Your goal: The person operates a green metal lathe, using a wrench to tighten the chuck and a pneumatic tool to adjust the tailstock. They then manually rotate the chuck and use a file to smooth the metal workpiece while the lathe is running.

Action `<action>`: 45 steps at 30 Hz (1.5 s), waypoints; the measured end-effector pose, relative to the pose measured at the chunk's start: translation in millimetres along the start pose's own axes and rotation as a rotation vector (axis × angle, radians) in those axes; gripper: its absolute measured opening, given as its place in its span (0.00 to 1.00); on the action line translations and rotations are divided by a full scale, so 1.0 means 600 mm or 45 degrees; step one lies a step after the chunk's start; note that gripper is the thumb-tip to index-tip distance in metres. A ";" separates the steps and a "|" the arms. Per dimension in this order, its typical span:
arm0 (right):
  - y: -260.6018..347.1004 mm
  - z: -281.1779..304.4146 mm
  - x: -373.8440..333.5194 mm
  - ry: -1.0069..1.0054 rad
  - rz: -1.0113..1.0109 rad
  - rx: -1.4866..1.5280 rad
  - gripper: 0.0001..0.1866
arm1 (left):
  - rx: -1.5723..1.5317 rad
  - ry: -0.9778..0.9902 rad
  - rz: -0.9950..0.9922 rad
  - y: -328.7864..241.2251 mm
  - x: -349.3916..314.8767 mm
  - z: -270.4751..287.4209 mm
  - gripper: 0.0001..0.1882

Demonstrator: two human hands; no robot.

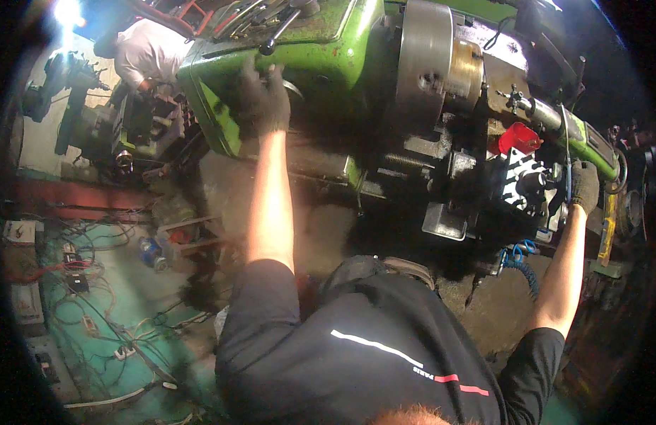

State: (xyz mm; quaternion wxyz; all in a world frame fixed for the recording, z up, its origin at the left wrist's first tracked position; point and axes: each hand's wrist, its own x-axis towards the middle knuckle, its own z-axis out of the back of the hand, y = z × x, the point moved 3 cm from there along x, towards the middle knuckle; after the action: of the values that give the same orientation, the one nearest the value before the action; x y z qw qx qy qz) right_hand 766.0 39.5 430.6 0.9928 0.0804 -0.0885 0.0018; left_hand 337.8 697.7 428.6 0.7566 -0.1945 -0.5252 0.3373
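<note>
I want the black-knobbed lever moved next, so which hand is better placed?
Likely the left hand: it is by the green headstock, just below the black-knobbed lever in view. The right hand is far to the right, past the red container.

A large green lathe (349,53) spans the top of the view. On its boxy, shiny headstock (218,67), a metal lever (281,32) with a dark round knob slants; below it, a curved silver handle (294,88) shows partly. Rightward stands a broad steel chuck (421,49) beside a narrower brass-toned cylinder (467,67).
</note>
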 end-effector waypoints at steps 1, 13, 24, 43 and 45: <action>-0.004 -0.001 0.003 -0.017 0.006 -0.020 0.28 | -0.124 0.012 0.214 0.028 -0.043 0.002 0.26; 0.002 0.003 0.008 0.004 -0.067 -0.090 0.30 | -0.564 0.245 2.041 0.484 -0.593 -0.062 0.11; 0.018 0.021 -0.018 -0.070 -0.017 -0.107 0.27 | -1.177 0.134 1.715 0.494 -0.611 -0.078 0.17; 0.034 0.082 -0.078 -1.006 0.268 0.346 0.30 | -0.042 0.639 0.015 -0.128 -0.343 0.214 0.28; 0.124 0.159 -0.188 -1.096 0.489 0.699 0.31 | -0.208 0.908 0.055 -0.181 -0.336 0.201 0.23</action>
State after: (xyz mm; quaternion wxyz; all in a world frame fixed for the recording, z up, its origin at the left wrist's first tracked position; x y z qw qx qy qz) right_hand 636.9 98.6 515.1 0.7912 0.3125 -0.4963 0.1731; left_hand 214.8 470.6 410.5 0.8668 -0.3707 -0.2494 0.2214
